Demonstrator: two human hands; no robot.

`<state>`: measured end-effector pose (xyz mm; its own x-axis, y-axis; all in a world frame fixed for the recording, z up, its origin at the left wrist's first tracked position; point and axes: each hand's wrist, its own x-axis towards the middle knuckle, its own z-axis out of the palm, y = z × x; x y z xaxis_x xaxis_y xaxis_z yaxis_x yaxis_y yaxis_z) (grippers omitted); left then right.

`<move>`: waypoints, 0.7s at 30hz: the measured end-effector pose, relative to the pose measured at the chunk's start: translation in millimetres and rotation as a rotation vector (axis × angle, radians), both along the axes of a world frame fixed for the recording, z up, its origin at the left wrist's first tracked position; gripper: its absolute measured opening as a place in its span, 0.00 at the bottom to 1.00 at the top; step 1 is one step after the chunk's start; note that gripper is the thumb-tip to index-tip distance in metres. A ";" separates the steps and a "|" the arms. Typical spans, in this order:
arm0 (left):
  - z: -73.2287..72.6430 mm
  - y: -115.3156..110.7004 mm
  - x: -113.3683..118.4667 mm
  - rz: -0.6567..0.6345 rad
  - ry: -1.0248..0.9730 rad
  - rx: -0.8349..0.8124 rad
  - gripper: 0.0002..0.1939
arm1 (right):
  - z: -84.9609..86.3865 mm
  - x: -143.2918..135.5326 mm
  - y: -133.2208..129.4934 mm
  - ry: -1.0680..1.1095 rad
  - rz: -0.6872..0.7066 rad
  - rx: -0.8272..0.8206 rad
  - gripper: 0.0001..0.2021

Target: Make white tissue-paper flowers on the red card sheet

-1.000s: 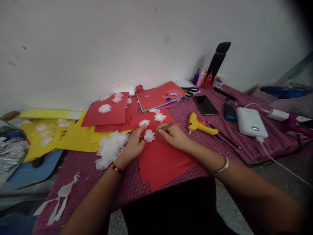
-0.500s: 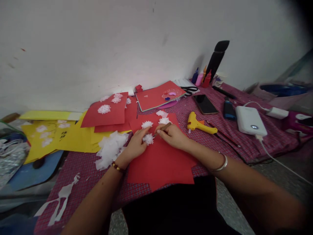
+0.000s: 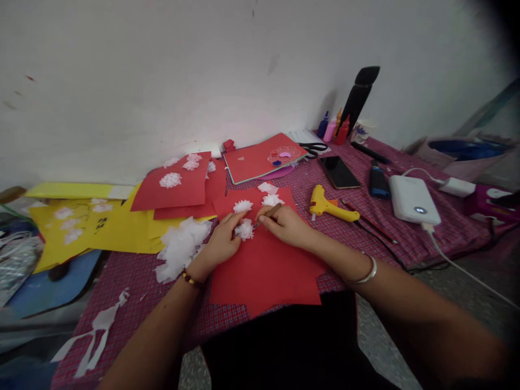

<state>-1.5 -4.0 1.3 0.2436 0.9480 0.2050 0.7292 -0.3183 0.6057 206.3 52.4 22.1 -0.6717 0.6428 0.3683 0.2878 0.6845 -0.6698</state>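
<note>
Gripping a slim brown stick [image 3: 271, 212] between the thumb and fingers, the right hand [image 3: 286, 226] angles its tip down at the right edge of a fluffy white paper flower [image 3: 245, 230]. This flower lies on the upper part of the red paper [image 3: 264, 273], in front of the person on the table [image 3: 225, 319]. The left hand [image 3: 221, 245] reaches in from the other side, its fingers bent at the flower's left edge; whether they pinch it or only steady it, I cannot tell. Just beyond sit a second white flower [image 3: 242, 206] and a third [image 3: 272, 200], with a pale scrap [image 3: 268, 188] behind them. A heap of white tissue pieces [image 3: 182, 244] is near the left wrist, and yellow sheets [image 3: 122, 230] spread farther left. Behind the heap, a red sheet [image 3: 174, 197] bears more pinkish-white flowers. To the right of the red paper, a yellow glue gun [image 3: 333, 209] lies on its side, with a dark phone [image 3: 339, 171] behind it and a white power bank [image 3: 414, 199] farther right. Black-handled scissors [image 3: 314, 147] rest toward the wall.
</note>
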 end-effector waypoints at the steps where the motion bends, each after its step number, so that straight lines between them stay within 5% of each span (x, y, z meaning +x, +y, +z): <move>1: -0.1 0.1 -0.3 -0.004 0.001 0.002 0.37 | -0.1 -0.1 0.0 -0.016 0.008 0.001 0.11; 21: -2.9 0.0 -0.4 -0.045 0.116 0.070 0.35 | 0.0 -0.7 -0.7 -0.050 0.031 0.008 0.10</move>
